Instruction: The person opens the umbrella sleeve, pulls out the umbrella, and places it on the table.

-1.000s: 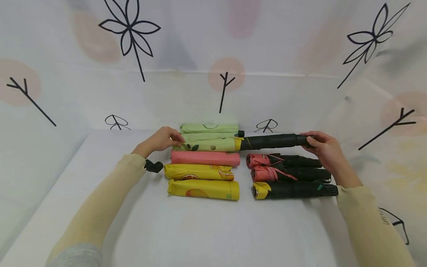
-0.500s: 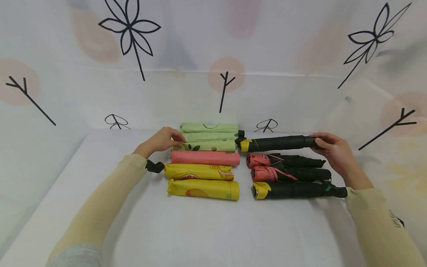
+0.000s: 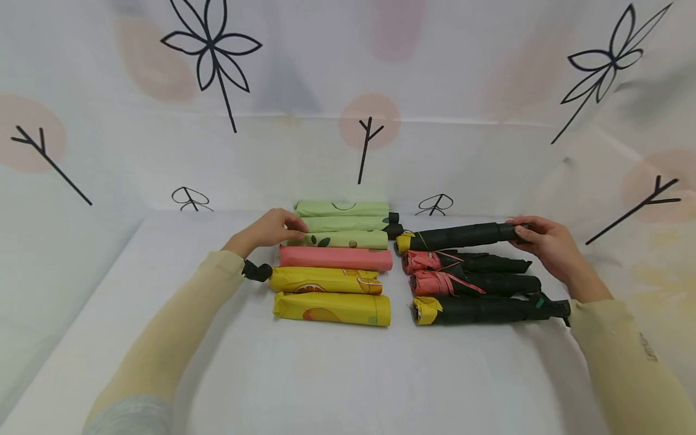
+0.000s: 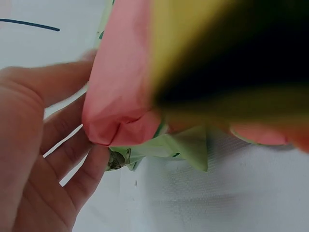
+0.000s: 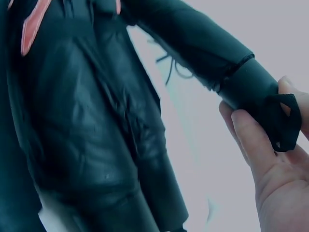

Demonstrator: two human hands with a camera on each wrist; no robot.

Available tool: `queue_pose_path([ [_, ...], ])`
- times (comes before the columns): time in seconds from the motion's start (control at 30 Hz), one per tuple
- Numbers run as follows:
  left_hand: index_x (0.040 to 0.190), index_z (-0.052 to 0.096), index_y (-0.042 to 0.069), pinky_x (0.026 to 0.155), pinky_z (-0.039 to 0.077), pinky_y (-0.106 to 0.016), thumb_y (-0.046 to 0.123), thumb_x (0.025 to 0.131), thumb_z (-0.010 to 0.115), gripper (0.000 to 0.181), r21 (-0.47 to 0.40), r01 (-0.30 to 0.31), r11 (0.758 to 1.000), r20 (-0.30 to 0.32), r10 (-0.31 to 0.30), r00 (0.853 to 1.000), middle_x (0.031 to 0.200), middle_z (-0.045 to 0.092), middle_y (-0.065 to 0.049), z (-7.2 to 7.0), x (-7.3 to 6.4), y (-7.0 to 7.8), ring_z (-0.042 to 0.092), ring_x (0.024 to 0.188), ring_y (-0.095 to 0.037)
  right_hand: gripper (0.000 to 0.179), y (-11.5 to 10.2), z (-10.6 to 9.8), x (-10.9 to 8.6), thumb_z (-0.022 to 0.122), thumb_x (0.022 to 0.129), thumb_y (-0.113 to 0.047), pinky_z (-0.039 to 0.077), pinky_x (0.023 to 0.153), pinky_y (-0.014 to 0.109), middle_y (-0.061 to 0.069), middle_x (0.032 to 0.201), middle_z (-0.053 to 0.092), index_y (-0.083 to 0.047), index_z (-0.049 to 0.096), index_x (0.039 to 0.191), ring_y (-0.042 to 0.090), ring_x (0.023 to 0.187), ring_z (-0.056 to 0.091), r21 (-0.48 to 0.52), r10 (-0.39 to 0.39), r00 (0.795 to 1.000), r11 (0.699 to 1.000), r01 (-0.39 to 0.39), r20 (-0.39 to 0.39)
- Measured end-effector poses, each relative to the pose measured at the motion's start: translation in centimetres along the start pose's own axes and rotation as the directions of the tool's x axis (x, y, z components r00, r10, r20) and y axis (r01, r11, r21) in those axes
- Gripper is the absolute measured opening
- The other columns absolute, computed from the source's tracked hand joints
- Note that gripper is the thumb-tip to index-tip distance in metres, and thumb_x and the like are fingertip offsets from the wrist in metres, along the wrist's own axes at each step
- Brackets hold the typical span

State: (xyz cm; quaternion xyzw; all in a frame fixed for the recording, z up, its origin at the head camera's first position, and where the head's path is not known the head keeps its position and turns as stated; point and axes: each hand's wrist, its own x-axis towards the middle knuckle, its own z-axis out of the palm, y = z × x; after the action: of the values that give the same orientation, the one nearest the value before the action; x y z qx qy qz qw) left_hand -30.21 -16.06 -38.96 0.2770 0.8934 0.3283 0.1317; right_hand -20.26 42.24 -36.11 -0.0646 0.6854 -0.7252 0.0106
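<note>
A black folded umbrella (image 3: 457,237) with a yellow-trimmed left end lies slightly tilted at the back of the right-hand column. My right hand (image 3: 549,243) grips its handle at the right end; in the right wrist view, fingers and thumb surround the black handle (image 5: 251,87). My left hand (image 3: 269,229) holds the left end of a green leaf-patterned folded umbrella (image 3: 359,239). Just in front of that lies a pink folded umbrella (image 3: 337,258). The left wrist view shows fingers reaching behind the pink one (image 4: 118,82), with part of the contact hidden.
Two more green rolls (image 3: 342,209) lie behind, and two yellow folded umbrellas (image 3: 331,308) in front. On the right are two black umbrellas with pink ends (image 3: 489,285) and one with a yellow end (image 3: 484,310). A white table (image 3: 326,374) meets a printed cloth backdrop (image 3: 261,157).
My right hand has drawn the black umbrella to the right, away from the green one's end, and its yellow end has dropped slightly. My left hand has barely shifted.
</note>
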Motion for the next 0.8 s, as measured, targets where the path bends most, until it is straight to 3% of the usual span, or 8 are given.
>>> queue_pose_path([
  [0.17,0.114,0.074,0.008,0.088,0.051,-0.044,0.024,0.1,0.064,0.024,-0.029,0.007,1.0,-0.035,-0.008,0.999,0.111,0.071,-0.006,-0.1,0.2,0.0,0.064,0.101,-0.023,0.02,0.0,-0.8,0.2,0.062,0.096,0.003,0.056,0.079,0.023,-0.004,0.117,0.058,0.002,0.071,0.114,0.007,0.09,0.069,-0.095,0.027,1.0,0.995,-0.026,0.002],
  [0.27,0.114,0.075,0.007,0.088,0.052,-0.044,0.022,0.1,0.064,0.023,-0.042,0.004,0.999,-0.035,-0.006,0.999,0.11,0.071,-0.006,-0.2,0.3,0.0,0.065,0.1,-0.024,0.021,0.2,-1.2,0.4,0.063,0.096,0.001,0.055,0.077,0.018,-0.005,0.12,0.052,-0.001,0.072,0.115,0.003,0.087,0.067,-0.248,0.049,0.999,0.967,-0.052,-0.017],
  [0.4,0.115,0.075,0.008,0.091,0.051,-0.045,0.02,0.099,0.065,0.022,-0.038,0.002,0.999,-0.026,-0.003,1.0,0.113,0.071,-0.007,-0.1,0.4,0.0,0.065,0.103,-0.024,0.029,0.4,-1.5,0.6,0.061,0.1,-0.009,0.052,0.077,0.014,0.011,0.137,0.044,0.002,0.064,0.127,-0.003,0.088,0.061,-0.504,0.099,0.995,0.858,-0.096,-0.021],
  [0.47,0.115,0.074,0.008,0.092,0.05,-0.046,0.021,0.099,0.065,0.022,-0.04,-0.002,0.999,-0.024,0.001,1.0,0.112,0.071,-0.006,-0.1,0.4,-0.2,0.064,0.105,-0.025,0.037,0.3,-1.4,0.7,0.059,0.102,-0.015,0.05,0.078,0.012,0.022,0.151,0.034,0.006,0.056,0.133,-0.002,0.104,0.058,-0.603,0.129,0.992,0.79,-0.107,-0.007],
  [0.57,0.115,0.074,0.008,0.093,0.049,-0.047,0.021,0.098,0.067,0.023,-0.045,-0.002,0.999,-0.026,0.001,1.0,0.11,0.071,-0.005,0.0,0.4,-0.3,0.063,0.106,-0.026,0.045,0.4,-1.5,0.9,0.056,0.104,-0.019,0.045,0.079,0.01,0.031,0.156,0.023,0.009,0.048,0.138,0.002,0.115,0.05,-0.685,0.185,0.982,0.718,-0.12,0.022],
  [0.63,0.115,0.074,0.008,0.094,0.049,-0.047,0.021,0.098,0.067,0.022,-0.045,-0.003,0.999,-0.026,0.001,1.0,0.109,0.071,-0.004,0.1,0.4,-0.4,0.063,0.107,-0.027,0.045,0.6,-1.5,1.1,0.055,0.105,-0.019,0.043,0.079,0.01,0.031,0.155,0.026,0.008,0.048,0.14,0.008,0.12,0.045,-0.736,0.215,0.976,0.667,-0.116,0.041],
  [0.8,0.116,0.074,0.009,0.094,0.049,-0.047,0.021,0.098,0.067,0.023,-0.052,0.009,0.999,-0.024,-0.01,1.0,0.11,0.071,-0.003,0.2,0.4,-0.4,0.063,0.107,-0.026,0.038,1.4,-1.7,1.6,0.054,0.103,-0.01,0.044,0.081,0.019,0.033,0.142,0.042,0.008,0.053,0.137,0.029,0.119,0.048,-0.808,0.239,0.969,0.582,-0.093,0.06],
])
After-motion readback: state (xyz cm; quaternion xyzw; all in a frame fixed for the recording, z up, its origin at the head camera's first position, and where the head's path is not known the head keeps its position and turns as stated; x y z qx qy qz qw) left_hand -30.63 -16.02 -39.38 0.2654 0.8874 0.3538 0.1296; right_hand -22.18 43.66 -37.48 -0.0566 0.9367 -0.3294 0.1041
